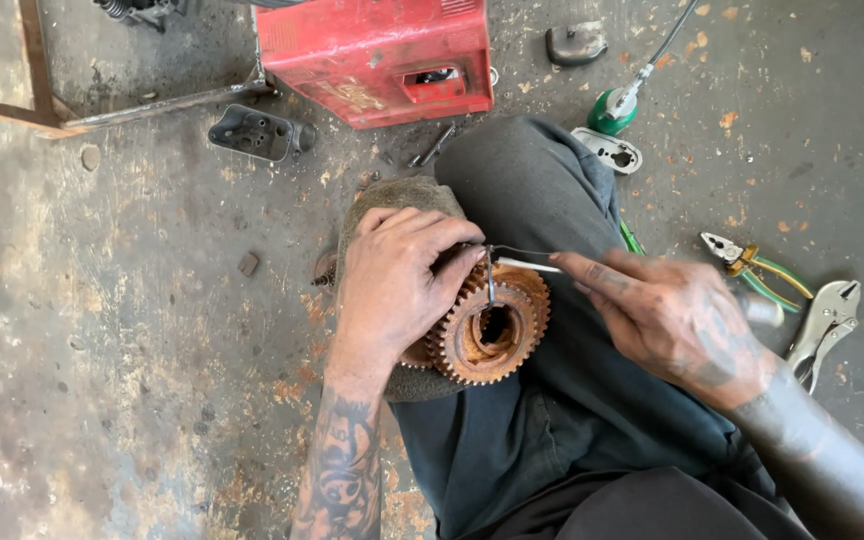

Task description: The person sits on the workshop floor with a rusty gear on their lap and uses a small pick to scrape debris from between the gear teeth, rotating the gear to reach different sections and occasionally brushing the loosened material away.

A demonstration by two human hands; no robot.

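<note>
Rusty gear (487, 335) rested on the person's thigh, left hand (392, 285) clamped over its rim to steady it; right hand (677, 315), beside the gear, pinched a thin white-handled tool (527, 264) onto its teeth.

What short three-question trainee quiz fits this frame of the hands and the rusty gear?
1. True or false: the left hand grips the rusty gear.
2. What does the right hand hold? A) a thin white-handled tool B) the green-handled pliers C) a hammer
3. Fill in: the red machine housing lies on the ____.

Key: 1 true; 2 A; 3 floor.
</note>
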